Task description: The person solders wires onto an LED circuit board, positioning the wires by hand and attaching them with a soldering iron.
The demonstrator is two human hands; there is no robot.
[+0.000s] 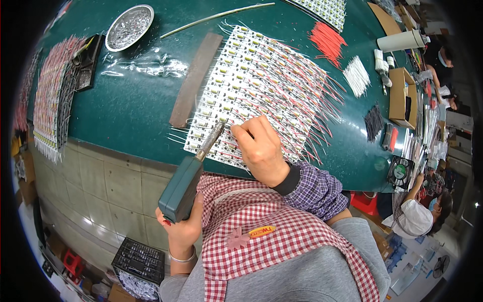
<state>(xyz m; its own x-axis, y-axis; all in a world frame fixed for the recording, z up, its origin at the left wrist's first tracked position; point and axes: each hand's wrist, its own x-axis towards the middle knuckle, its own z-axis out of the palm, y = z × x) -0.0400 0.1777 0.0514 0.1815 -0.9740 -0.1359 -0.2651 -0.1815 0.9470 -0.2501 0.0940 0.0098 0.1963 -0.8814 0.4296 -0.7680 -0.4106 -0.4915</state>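
Green bench (136,110) seen from above. A wide array of white LED strips (251,85) with red and white lead wires is laid flat across its middle, near edge close to the bench front. A brown flat bar (193,80) lies along the array's left side, touching it. A round metal dish (129,27) sits well apart at the far left. A green-handled soldering gun (188,176) is grasped in the left hand (181,226), grip clenched, tip down on the array's near rows. Right hand (259,148) rests on the strips just beside the tip, fingers pinched; what is pinched cannot be told.
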